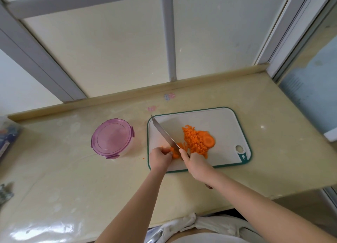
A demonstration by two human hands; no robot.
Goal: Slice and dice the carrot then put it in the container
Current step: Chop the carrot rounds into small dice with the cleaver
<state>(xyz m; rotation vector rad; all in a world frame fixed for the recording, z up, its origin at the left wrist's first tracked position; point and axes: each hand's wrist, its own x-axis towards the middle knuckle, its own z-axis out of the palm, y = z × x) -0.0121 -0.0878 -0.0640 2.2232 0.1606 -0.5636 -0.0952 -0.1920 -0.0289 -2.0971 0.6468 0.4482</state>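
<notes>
A white cutting board (215, 120) with a green rim lies on the counter. A pile of diced carrot (194, 142) sits in its middle, with round carrot slices (208, 140) at the pile's right. My left hand (160, 157) holds down a small bunch of carrot pieces (175, 153) at the board's near left. My right hand (196, 165) grips the handle of a knife (164, 131), whose blade rests on those pieces and points away to the far left. A round container (112, 139) with a purple lid on it stands left of the board.
The beige counter (73, 178) ends at a raised back ledge below a window. A coloured packet (7, 138) lies at the far left edge. A white-and-blue object (331, 135) sits at the right edge. One carrot crumb (143, 158) lies off the board.
</notes>
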